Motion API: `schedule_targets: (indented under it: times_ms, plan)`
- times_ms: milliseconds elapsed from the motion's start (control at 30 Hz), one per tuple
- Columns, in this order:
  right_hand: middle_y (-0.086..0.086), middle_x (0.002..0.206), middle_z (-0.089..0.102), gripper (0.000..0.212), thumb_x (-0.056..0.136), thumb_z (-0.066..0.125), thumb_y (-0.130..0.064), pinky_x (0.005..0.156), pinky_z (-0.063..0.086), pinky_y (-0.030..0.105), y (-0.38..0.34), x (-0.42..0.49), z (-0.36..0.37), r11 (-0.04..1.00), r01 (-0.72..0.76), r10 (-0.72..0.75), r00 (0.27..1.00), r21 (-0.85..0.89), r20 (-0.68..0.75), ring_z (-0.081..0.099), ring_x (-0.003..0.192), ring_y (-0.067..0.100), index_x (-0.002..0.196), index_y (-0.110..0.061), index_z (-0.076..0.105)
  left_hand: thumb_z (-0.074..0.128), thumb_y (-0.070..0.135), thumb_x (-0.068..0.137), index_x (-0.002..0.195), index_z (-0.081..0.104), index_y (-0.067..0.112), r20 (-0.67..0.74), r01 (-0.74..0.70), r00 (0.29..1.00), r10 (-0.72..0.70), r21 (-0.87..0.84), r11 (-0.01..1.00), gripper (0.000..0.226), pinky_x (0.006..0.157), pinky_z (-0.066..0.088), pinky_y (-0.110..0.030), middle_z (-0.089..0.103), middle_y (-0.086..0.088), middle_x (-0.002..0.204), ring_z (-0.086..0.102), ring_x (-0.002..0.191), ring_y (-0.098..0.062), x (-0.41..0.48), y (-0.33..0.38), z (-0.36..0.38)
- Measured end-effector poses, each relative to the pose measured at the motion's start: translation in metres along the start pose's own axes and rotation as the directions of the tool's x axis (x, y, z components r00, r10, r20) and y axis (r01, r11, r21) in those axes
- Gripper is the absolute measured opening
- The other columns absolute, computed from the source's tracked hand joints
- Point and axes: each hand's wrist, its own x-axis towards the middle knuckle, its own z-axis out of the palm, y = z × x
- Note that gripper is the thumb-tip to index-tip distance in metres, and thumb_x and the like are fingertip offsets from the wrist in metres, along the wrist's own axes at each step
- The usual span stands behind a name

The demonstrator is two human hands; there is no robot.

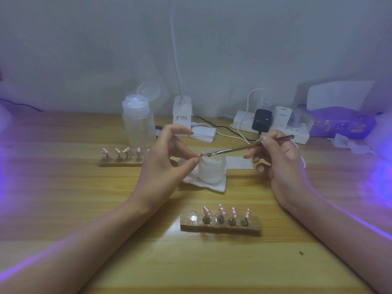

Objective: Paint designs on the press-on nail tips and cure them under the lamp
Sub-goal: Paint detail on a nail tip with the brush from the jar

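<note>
**Brush at the nail tip, above the jar**

A small pink nail tip point(203, 154) is pinched at the fingertips of the left hand point(167, 166), thumb and forefinger closed narrowly on it while the other fingers arch loosely above. The right hand point(280, 164) grips a slim brush point(250, 146) like a pen. The bristle end reaches across to the nail tip; whether it touches cannot be made out.

Just under the left hand's fingertips, between the two hands, stands a white jar point(212, 169) on a folded tissue point(206, 186).

Nearer the person than both hands, a wooden holder point(220, 228) lies on the worktop point(84, 198). It carries four pink dotted nail tips point(221, 210) upright on pegs, and its leftmost socket is bare. Beyond the left hand's wrist side, a second holder point(121, 163) bears more pink tips.

Behind the left hand rises a clear pump bottle point(137, 122) with its cap flipped open. Behind the right hand a white power strip point(273, 129) holds several plugs. Violet light falls on both edges of the worktop.
</note>
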Motion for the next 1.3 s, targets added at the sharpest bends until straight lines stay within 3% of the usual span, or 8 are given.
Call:
schedule_targets:
  times_ms: [167,333,467,633,800,933,1100,1300]
  plan:
    - [0.007,0.071,0.072,0.021,0.103,0.049,-0.022,0.046,0.04,0.017,-0.0005,-0.0011,0.0012,0.998,0.06,-0.06,0.995,0.007,0.075,0.057,0.058,0.01,0.082,-0.022,0.048,0.075,0.004,0.084,0.115,0.055,0.03,-0.001,0.013,1.0,-0.013,-0.011,1.0,0.045,0.067,0.052,-0.037,0.071,0.008,0.079,0.07,0.09,-0.01,0.0,-0.0014,-0.0001]
    - [0.006,0.066,0.07,0.023,0.103,0.048,-0.019,0.045,0.037,0.017,0.0006,0.0,-0.0002,1.0,0.019,-0.019,1.0,0.021,0.001,0.055,0.055,0.009,0.08,-0.022,0.047,0.077,0.007,0.084,0.113,0.056,0.031,0.004,0.025,1.0,-0.024,-0.024,0.999,0.043,0.064,0.05,-0.038,0.072,0.007,0.08,0.069,0.086,-0.011,0.0004,-0.0015,0.0003]
    - [0.007,0.071,0.072,0.019,0.102,0.049,-0.022,0.046,0.04,0.017,-0.0005,-0.0013,0.0013,0.998,0.065,-0.065,0.995,0.004,0.075,0.059,0.059,0.01,0.082,-0.021,0.048,0.075,0.005,0.084,0.113,0.057,0.031,0.005,0.023,1.0,-0.023,-0.022,0.999,0.042,0.063,0.051,-0.039,0.071,0.007,0.079,0.069,0.087,-0.009,-0.0002,-0.0011,-0.0002]
    - [0.006,0.065,0.07,0.025,0.102,0.048,-0.018,0.044,0.038,0.017,-0.0005,-0.0015,0.0007,1.0,0.024,-0.024,1.0,-0.003,-0.01,0.057,0.056,0.01,0.078,-0.024,0.049,0.075,0.007,0.085,0.111,0.057,0.031,-0.001,0.026,1.0,-0.026,-0.002,1.0,0.04,0.06,0.051,-0.037,0.07,0.009,0.077,0.063,0.069,0.0,-0.0002,-0.0001,0.0005]
    - [0.008,0.071,0.072,0.02,0.102,0.049,-0.022,0.045,0.038,0.017,-0.0007,-0.0024,0.0016,0.998,0.067,-0.067,0.996,-0.004,0.063,0.058,0.058,0.011,0.082,-0.022,0.048,0.075,0.006,0.085,0.112,0.057,0.03,0.001,0.021,1.0,-0.021,0.003,1.0,0.04,0.061,0.054,-0.041,0.07,0.008,0.078,0.065,0.074,-0.003,-0.0001,0.0,0.0]
    - [0.007,0.067,0.071,0.023,0.102,0.048,-0.019,0.044,0.036,0.017,0.0002,-0.0011,0.0003,1.0,0.029,-0.029,1.0,-0.01,-0.005,0.053,0.054,0.009,0.08,-0.023,0.048,0.075,0.006,0.085,0.112,0.057,0.029,0.007,0.016,1.0,-0.016,0.0,1.0,0.039,0.062,0.054,-0.041,0.07,0.009,0.078,0.067,0.078,-0.005,0.0002,0.0001,0.0006]
    - [0.008,0.072,0.073,0.018,0.102,0.05,-0.023,0.046,0.038,0.017,-0.0008,-0.0021,0.0014,0.997,0.076,-0.075,0.995,-0.005,0.069,0.057,0.059,0.01,0.084,-0.021,0.048,0.075,0.006,0.085,0.112,0.058,0.029,0.005,0.015,1.0,-0.015,-0.001,1.0,0.04,0.062,0.055,-0.041,0.069,0.009,0.079,0.067,0.08,-0.004,-0.0001,-0.0002,0.0003]
    - [0.008,0.07,0.072,0.021,0.102,0.049,-0.021,0.044,0.036,0.017,-0.001,-0.0019,0.0007,0.998,0.064,-0.064,0.997,0.008,0.03,0.053,0.055,0.01,0.081,-0.022,0.047,0.075,0.007,0.085,0.113,0.058,0.028,0.011,0.015,1.0,-0.015,-0.007,1.0,0.039,0.062,0.054,-0.04,0.069,0.01,0.078,0.068,0.081,-0.006,-0.0001,0.0,-0.0003]
